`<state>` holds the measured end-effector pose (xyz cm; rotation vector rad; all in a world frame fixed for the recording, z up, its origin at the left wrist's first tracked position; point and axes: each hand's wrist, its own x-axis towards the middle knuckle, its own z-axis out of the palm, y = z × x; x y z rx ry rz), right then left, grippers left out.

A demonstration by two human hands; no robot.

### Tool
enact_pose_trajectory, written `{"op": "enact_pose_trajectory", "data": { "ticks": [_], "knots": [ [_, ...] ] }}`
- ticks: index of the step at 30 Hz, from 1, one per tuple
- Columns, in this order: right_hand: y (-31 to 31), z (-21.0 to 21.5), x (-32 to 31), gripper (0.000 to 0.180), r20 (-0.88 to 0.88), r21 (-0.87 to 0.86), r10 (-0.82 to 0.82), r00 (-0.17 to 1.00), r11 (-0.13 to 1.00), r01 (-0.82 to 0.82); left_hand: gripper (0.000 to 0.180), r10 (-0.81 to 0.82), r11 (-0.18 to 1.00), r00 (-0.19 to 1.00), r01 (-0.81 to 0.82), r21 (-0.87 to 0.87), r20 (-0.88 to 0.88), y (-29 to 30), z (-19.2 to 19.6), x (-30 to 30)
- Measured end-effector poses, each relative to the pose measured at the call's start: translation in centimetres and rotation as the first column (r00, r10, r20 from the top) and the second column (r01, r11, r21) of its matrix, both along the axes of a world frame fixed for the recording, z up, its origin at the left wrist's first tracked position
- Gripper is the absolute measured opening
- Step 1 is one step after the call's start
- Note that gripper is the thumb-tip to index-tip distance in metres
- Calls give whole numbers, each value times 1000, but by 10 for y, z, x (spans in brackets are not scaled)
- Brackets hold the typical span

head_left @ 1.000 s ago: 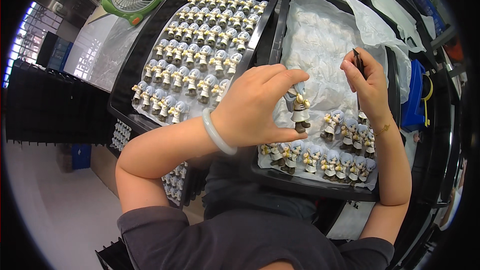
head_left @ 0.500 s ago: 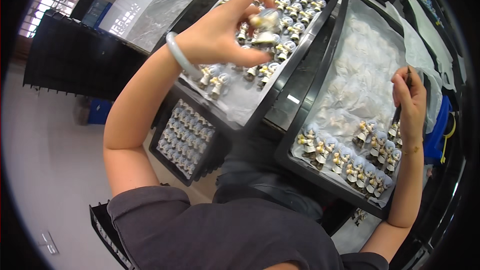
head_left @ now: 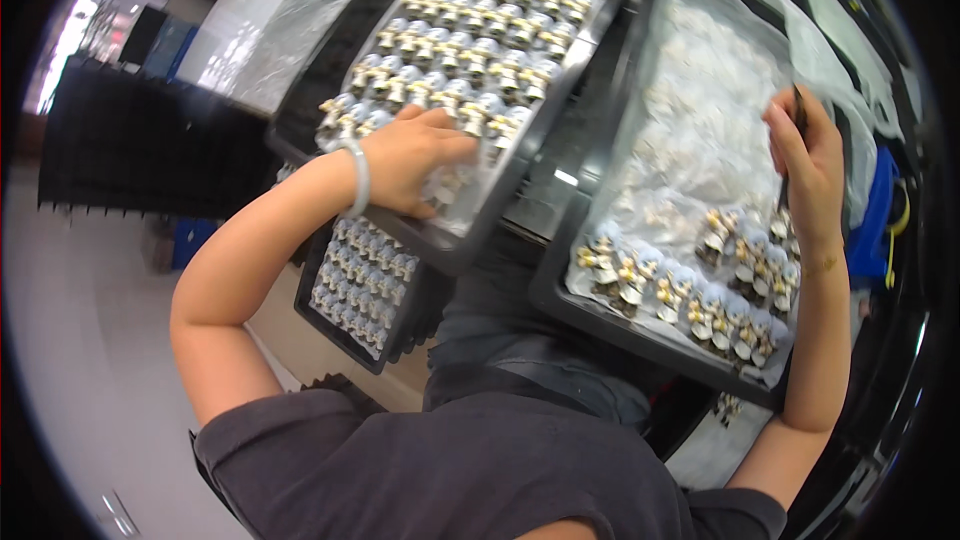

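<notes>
Currently left hand (head_left: 415,160) presses figurines (head_left: 470,70).

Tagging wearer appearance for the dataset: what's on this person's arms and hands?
Both forearms are bare. The left hand has a pale, smooth bangle around its wrist. The right hand shows no glove, and no ring that I can make out. Short dark grey sleeves end above the elbows.

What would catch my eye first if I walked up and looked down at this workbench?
Probably the rows of small white-and-gold figurines packed into the black tray at upper left, with the left hand resting on its near rows. To the right, a second tray lined with clear plastic holds a smaller cluster near its front edge, beside the right hand.
</notes>
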<state>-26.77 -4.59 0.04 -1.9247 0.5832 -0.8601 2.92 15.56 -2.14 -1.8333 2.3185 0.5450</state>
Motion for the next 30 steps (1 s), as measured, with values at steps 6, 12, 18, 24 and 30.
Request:
{"op": "enact_pose_trajectory", "data": {
  "ticks": [6,12,18,24,30],
  "knots": [
    [-13,-7,-5,21,60,-157,-37,998,986,46,58,-174,985,969,171,33,176,-13,12,-12],
    [-3,4,-5,19,155,-225,-46,987,971,81,55,-141,984,967,161,-81,215,-8,0,-15],
    [8,17,-11,18,225,-217,8,974,975,42,38,-142,983,974,160,-94,174,-16,39,-36],
    [0,11,-17,19,235,-182,-84,968,975,129,31,-206,943,968,158,-293,-140,-86,65,-118],
    [0,4,-11,18,151,-228,-109,983,963,142,24,-507,791,860,436,-430,-61,-143,9,-204]
  ]
}}
